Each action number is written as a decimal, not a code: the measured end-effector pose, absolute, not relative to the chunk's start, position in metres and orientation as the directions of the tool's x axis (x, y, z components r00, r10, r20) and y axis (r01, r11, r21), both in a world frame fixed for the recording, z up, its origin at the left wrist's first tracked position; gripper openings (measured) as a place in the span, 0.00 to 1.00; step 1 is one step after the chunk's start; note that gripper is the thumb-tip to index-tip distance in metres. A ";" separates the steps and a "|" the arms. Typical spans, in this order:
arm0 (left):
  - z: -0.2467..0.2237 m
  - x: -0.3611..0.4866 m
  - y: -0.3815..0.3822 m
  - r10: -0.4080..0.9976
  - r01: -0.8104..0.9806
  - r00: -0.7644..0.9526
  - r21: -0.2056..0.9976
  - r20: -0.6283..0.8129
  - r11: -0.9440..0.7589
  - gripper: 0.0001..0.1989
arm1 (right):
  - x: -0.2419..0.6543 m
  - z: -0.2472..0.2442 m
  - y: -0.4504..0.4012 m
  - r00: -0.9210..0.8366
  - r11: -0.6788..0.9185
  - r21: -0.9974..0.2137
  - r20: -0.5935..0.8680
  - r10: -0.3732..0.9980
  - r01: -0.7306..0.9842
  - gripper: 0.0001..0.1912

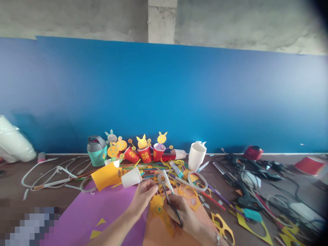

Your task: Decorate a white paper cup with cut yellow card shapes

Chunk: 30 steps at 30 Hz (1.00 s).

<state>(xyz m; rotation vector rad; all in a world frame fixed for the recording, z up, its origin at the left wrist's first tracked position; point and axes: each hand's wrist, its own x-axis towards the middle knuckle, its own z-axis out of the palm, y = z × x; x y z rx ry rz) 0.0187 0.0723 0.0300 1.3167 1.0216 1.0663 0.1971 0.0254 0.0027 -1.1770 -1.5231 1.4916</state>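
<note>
My right hand [180,209] grips a pair of scissors [167,195] by the dark handles, with the blades pointing up and away from me. Close to the blades, my left hand [145,193] has its thumb and fingertips pinched together; whatever is between them is too small to make out. Under my hands lies yellow paper [154,202] with a green-marked circle on it. It rests on an orange sheet [153,235], beside a purple sheet [107,205]. A white paper cup [131,177] lies tipped over just beyond my left hand.
Red cups [145,154] with yellow paper animal figures stand along the blue wall [164,95]. A white cup [197,156] and a teal-grey container [97,152] flank them. Cut yellow scraps [222,228], a tape roll [197,181] and a glue gun [243,198] with cables lie to the right.
</note>
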 end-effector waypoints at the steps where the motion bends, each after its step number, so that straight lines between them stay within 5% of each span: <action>1: 0.032 0.019 0.072 0.978 -0.021 0.208 1.000 0.024 -0.020 0.18 | 0.197 0.004 0.025 -0.351 -0.076 -0.989 -0.117 0.929 0.130 0.17; 18: 0.038 0.016 0.073 0.993 0.007 0.094 0.997 0.071 -0.072 0.17 | 0.200 0.011 0.023 -0.339 -0.049 -0.963 -0.141 0.930 0.266 0.10; 30: 0.024 0.008 0.076 0.940 0.490 0.339 0.849 0.025 -0.200 0.06 | 0.198 0.011 0.034 -0.116 -0.093 -0.995 -0.096 0.989 0.033 0.19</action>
